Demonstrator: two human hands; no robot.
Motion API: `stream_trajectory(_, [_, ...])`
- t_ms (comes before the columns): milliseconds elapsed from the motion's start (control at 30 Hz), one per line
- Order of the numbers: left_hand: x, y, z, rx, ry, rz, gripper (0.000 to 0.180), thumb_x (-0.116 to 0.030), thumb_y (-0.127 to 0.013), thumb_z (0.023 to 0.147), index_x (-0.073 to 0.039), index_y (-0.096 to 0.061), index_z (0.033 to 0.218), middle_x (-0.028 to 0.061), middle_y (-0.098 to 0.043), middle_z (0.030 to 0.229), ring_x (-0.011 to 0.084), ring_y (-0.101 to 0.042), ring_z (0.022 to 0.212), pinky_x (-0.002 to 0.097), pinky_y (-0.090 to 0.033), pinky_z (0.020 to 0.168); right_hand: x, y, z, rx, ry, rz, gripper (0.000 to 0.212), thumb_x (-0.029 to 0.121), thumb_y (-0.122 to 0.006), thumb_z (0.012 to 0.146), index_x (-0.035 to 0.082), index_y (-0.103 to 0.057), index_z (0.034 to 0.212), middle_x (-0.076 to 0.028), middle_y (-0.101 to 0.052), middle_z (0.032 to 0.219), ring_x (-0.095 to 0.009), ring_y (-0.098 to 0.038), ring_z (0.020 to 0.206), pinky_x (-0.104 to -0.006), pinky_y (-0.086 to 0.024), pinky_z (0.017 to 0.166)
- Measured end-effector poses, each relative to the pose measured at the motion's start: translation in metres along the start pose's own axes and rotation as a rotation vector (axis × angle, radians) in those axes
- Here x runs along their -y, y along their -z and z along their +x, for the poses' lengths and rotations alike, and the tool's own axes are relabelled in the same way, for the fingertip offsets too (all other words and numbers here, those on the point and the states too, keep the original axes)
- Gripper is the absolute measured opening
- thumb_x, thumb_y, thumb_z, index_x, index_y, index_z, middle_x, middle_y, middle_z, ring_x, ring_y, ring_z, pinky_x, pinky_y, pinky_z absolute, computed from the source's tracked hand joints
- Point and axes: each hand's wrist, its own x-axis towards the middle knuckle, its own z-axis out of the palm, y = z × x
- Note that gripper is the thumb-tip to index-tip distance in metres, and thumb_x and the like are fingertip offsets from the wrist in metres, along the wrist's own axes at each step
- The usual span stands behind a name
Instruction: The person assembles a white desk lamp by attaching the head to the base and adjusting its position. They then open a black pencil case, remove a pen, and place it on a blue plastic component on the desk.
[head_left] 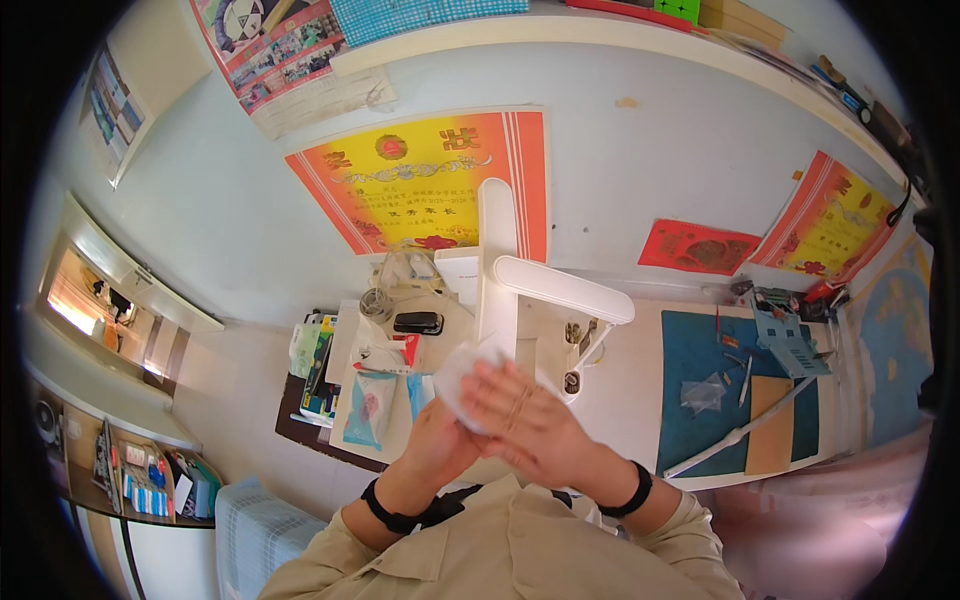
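My left hand [435,440] and my right hand [525,415] are pressed together above the desk [630,390], with a white tissue-like sheet [455,372] held between them. The right palm lies flat over the sheet and the left hand cups it from below. Both wrists wear black bands. A white desk lamp [520,275] stands just beyond the hands, its head reaching right.
A blue cutting mat [700,350] with small tools, a brown board [770,425] and a white rod lies at the right. A black case [418,322], packets and stacked books sit at the left. Posters cover the wall; a shelf unit stands at the lower left.
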Motion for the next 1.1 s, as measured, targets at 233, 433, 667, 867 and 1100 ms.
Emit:
stream_trajectory(233, [-0.012, 0.0, 0.003, 0.166, 0.04, -0.011, 0.04, -0.039, -0.029, 0.108, -0.011, -0.051, 0.128, 0.0076, -0.061, 0.107, 0.0149, -0.059, 0.082, 0.0318, -0.047, 0.065, -0.011, -0.002, -0.025, -0.144, 0.002, 0.089, 0.028, 0.0, -0.065, 0.088, -0.002, -0.067, 0.116, -0.017, -0.066, 0.125, -0.032, -0.06, 0.123, -0.0424, -0.048, 0.105])
stream_trajectory(433, [-0.017, -0.001, 0.006, 0.34, 0.048, 0.027, 0.046, -0.047, -0.026, 0.107, -0.01, -0.054, 0.114, 0.0085, -0.058, 0.093, 0.0155, -0.054, 0.067, 0.0326, -0.043, 0.052, -0.001, 0.017, -0.01, -0.644, -0.551, 0.3, 0.025, 0.008, -0.051, 0.102, -0.004, -0.064, 0.12, -0.019, -0.063, 0.13, -0.03, -0.057, 0.126, -0.0396, -0.044, 0.106])
stream_trajectory(667, [-0.02, -0.007, 0.019, 0.353, 0.128, 0.028, 0.063, -0.061, -0.024, 0.103, -0.007, -0.055, 0.093, 0.0052, -0.053, 0.074, 0.0142, -0.042, 0.048, 0.0296, -0.032, 0.041, -0.013, 0.005, 0.041, -0.168, -0.074, 0.2, 0.026, 0.002, -0.058, 0.095, -0.005, -0.063, 0.12, -0.02, -0.061, 0.13, -0.037, -0.051, 0.132, -0.0432, -0.042, 0.108])
stream_trajectory(867, [-0.014, -0.018, 0.015, 0.186, 0.144, 0.131, 0.072, -0.068, -0.022, 0.1, -0.006, -0.051, 0.077, 0.0014, -0.042, 0.058, 0.0119, -0.033, 0.043, 0.027, -0.027, 0.04, -0.021, 0.0, 0.037, -0.303, -0.181, 0.022, 0.03, 0.003, -0.058, 0.095, -0.005, -0.062, 0.123, -0.02, -0.061, 0.131, -0.036, -0.049, 0.133, -0.0427, -0.041, 0.109])
stream_trajectory(1100, [-0.018, -0.019, 0.012, 0.358, 0.121, 0.201, 0.07, -0.064, -0.02, 0.102, -0.005, -0.05, 0.079, 0.0032, -0.042, 0.059, 0.012, -0.033, 0.042, 0.0283, -0.031, 0.037, -0.043, -0.02, 0.01, -0.506, -0.746, 0.299, 0.025, 0.011, -0.06, 0.099, -0.005, -0.067, 0.116, -0.019, -0.07, 0.115, -0.017, -0.066, 0.103, -0.0303, -0.05, 0.089])
